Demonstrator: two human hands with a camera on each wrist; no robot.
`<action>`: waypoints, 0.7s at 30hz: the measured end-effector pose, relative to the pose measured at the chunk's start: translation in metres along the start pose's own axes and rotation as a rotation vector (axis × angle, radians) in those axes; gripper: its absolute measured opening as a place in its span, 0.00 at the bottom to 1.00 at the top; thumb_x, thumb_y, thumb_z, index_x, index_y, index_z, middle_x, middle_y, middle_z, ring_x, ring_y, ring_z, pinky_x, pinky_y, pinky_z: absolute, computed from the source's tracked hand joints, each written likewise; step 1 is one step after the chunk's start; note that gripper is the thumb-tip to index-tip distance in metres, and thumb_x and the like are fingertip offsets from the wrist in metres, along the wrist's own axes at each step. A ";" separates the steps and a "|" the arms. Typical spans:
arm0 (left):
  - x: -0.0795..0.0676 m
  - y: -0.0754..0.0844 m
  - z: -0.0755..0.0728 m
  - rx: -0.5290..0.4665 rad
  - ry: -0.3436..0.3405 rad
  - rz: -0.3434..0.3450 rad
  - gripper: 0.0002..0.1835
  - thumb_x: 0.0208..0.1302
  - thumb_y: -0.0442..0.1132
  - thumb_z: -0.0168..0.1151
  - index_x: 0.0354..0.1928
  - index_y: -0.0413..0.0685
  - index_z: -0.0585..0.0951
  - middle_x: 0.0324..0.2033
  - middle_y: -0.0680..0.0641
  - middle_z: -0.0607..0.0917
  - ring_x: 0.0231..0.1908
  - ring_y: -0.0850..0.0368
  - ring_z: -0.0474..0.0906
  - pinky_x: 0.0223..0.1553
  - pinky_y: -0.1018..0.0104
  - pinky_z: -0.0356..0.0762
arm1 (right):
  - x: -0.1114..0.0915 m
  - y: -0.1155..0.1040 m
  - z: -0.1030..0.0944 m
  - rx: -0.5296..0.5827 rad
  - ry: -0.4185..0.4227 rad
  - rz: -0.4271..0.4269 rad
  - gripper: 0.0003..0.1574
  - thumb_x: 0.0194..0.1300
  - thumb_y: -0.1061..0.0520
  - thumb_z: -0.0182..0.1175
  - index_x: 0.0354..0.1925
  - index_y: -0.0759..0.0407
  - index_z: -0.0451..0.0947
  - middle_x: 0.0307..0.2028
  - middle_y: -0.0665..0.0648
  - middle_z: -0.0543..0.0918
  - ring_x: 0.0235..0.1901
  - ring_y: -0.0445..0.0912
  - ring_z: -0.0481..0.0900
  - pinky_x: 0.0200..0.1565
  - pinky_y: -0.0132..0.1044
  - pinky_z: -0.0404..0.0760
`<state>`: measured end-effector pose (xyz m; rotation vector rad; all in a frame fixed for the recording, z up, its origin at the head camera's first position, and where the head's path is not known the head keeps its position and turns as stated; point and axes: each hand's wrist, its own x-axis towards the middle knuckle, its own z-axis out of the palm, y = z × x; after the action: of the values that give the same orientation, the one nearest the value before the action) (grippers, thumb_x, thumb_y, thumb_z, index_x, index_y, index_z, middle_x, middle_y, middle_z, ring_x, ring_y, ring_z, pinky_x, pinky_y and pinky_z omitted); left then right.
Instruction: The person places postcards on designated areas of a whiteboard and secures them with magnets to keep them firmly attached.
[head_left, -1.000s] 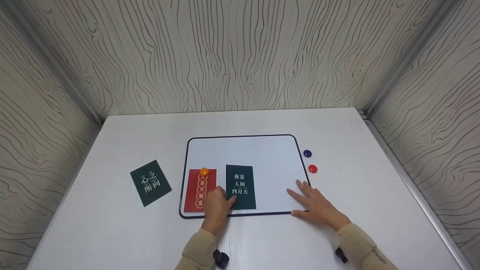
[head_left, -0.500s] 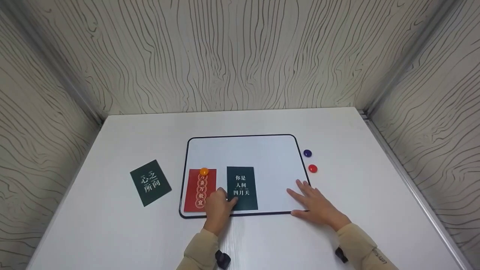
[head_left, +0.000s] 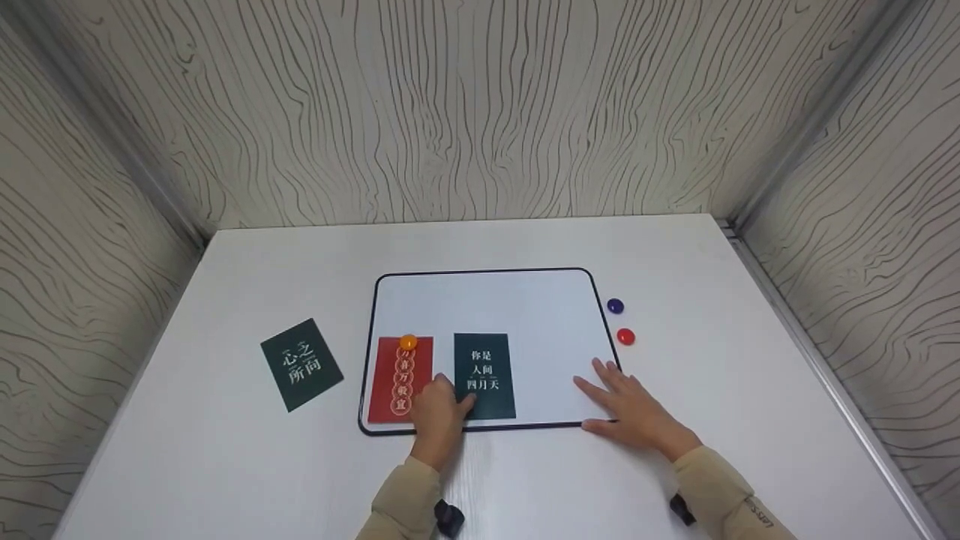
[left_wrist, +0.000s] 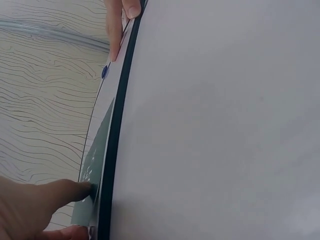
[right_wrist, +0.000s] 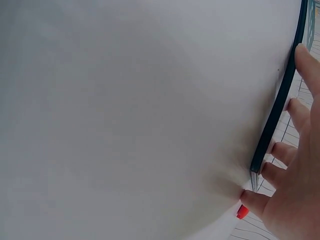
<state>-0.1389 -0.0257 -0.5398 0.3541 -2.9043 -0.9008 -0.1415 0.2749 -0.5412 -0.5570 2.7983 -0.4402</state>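
L hand (head_left: 437,415) at near edge of whiteboard (head_left: 540,300), fingertip pressing dk green card (head_left: 484,375) flat on board, just right of red card (head_left: 400,380) w/ orange magnet (head_left: 408,343). R hand (head_left: 630,411) released, fingers spread flat on board's near-right corner. Purple magnet (head_left: 615,306) & red magnet (head_left: 625,337) just off right edge.

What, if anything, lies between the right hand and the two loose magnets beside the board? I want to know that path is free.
Nothing visible does. The right hand rests flat on the board's near right corner; the red magnet and purple magnet lie just beyond it on bare table.
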 end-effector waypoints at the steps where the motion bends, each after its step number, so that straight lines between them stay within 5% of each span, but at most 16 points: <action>1: 0.000 0.000 0.000 0.004 0.005 0.000 0.19 0.48 0.43 0.76 0.36 0.39 0.79 0.25 0.45 0.83 0.26 0.56 0.80 0.30 0.66 0.76 | 0.000 0.000 0.000 0.000 0.003 -0.003 0.44 0.64 0.35 0.56 0.73 0.42 0.56 0.77 0.62 0.49 0.76 0.63 0.46 0.73 0.65 0.50; 21: -0.002 -0.005 0.000 -0.058 0.006 0.033 0.15 0.52 0.43 0.73 0.34 0.42 0.79 0.26 0.47 0.85 0.24 0.60 0.76 0.29 0.67 0.77 | 0.002 -0.002 -0.003 -0.012 0.014 0.007 0.43 0.62 0.37 0.59 0.71 0.43 0.60 0.76 0.61 0.53 0.75 0.63 0.50 0.71 0.66 0.54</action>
<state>-0.1362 -0.0290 -0.5428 0.3030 -2.8627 -0.9751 -0.1435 0.2729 -0.5384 -0.5487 2.8169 -0.4273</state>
